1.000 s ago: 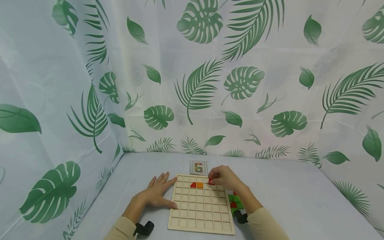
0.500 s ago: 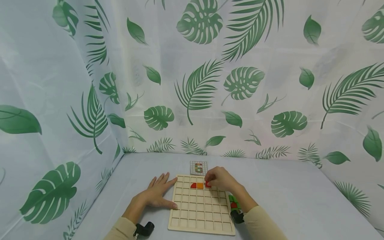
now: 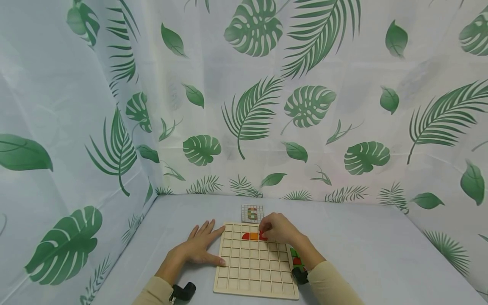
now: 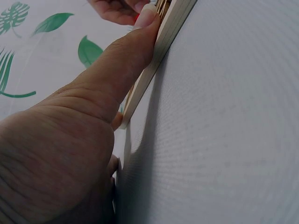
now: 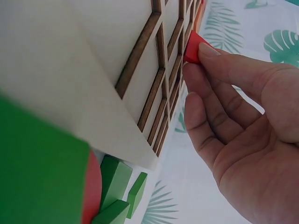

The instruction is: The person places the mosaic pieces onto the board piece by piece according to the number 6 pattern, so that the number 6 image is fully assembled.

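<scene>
A wooden grid board [image 3: 249, 271] lies flat on the table. In its second row sit a red rounded piece [image 3: 245, 236] and, beside it, an orange square tile [image 3: 254, 236]. My right hand [image 3: 282, 228] pinches a red tile [image 5: 193, 47] between thumb and fingers, at the cell just right of the orange tile. The tile looks tilted in the right wrist view, and the fingers partly cover it from above. My left hand [image 3: 200, 246] lies spread at the board's left side, its thumb [image 4: 135, 44] resting on the edge.
Behind the board lies a small pattern card [image 3: 252, 213] with a coloured figure on a grid. Several green and red pieces [image 3: 297, 259] lie against the board's right side, partly under my right forearm. A leaf-print cloth [image 3: 251, 127] hangs behind the table.
My right hand has moved a little left and toward me with the red tile, bringing it beside the orange one. The left hand has stayed in place.
</scene>
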Demonstrator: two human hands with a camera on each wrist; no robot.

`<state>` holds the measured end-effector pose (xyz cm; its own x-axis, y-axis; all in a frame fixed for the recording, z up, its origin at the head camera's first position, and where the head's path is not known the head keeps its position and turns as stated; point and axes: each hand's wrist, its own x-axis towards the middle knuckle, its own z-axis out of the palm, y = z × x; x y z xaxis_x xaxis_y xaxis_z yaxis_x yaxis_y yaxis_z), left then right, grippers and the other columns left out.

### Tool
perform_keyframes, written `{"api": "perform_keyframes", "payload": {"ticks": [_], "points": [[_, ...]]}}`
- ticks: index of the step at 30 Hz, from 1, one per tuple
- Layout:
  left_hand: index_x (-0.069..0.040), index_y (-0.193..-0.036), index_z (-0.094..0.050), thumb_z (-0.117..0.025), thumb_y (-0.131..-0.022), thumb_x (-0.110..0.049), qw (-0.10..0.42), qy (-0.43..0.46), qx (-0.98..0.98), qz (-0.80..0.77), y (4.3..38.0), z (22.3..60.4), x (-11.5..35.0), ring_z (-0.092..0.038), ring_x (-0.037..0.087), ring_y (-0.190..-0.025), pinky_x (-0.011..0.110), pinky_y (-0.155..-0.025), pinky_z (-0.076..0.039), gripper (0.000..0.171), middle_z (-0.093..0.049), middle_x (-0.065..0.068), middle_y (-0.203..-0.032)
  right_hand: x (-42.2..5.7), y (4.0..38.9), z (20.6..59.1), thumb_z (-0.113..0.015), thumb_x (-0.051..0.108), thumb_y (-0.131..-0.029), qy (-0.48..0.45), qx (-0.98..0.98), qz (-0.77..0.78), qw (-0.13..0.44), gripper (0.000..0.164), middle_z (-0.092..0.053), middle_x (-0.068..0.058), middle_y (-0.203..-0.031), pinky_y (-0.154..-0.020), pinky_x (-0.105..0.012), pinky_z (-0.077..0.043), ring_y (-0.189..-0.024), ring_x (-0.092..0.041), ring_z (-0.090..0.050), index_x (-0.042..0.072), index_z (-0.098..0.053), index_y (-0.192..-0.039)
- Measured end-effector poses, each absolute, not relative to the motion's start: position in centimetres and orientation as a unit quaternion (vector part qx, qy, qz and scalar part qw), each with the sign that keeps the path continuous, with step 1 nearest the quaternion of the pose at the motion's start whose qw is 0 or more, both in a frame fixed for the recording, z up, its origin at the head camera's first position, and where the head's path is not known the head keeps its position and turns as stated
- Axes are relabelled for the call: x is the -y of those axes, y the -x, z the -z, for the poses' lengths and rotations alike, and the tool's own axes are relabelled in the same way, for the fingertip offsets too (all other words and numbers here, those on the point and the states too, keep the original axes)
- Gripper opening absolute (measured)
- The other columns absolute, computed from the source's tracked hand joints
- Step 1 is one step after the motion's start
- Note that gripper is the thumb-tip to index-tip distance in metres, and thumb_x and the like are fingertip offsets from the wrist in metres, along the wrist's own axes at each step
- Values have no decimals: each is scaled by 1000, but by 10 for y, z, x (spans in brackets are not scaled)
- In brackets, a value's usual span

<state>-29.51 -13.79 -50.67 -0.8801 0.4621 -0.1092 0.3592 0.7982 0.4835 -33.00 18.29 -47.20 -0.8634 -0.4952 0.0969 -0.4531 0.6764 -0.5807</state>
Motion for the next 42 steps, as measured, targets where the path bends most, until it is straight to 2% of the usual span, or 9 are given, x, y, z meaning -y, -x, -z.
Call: {"api": "perform_keyframes", "payload": {"ticks": [12, 24, 35, 42], "points": [[-27, -165, -30, -79, -72, -77, 109, -209, -945, -228, 296, 507, 136, -3, 39, -163, 65, -129, 1, 116, -9, 17, -175, -184, 330, 473, -83, 1, -84, 271, -917, 290, 46, 12, -73, 5, -83, -69, -27, -57, -76, -9, -64, 11, -79, -90], [-27, -165, -31, -80, -72, -76, 108, -208, -945, -226, 294, 505, 135, -4, 39, -163, 65, -129, 0, 115, -10, 17, -175, -183, 327, 472, -83, 1, -85, 271, -918, 286, 44, 11, -75, 1, -85, -68, -28, -57, -78, -11, -64, 8, -81, -93], [-25, -165, -31, -81, -73, -74, 113, -213, -942, -233, 293, 503, 136, -4, 40, -163, 66, -129, 1, 115, -10, 19, -175, -186, 323, 469, -82, 2, -86, 288, -917, 272, 46, 11, -78, -1, -91, -66, -24, -54, -78, -7, -61, 6, -84, -97], [-27, -166, -30, -79, -74, -75, 117, -210, -943, -230, 293, 503, 136, -3, 40, -163, 65, -129, 1, 115, -9, 18, -175, -189, 319, 469, -83, 4, -86, 273, -919, 280, 43, 14, -78, -2, -94, -69, -27, -55, -81, -11, -63, 6, -83, -99]]}}
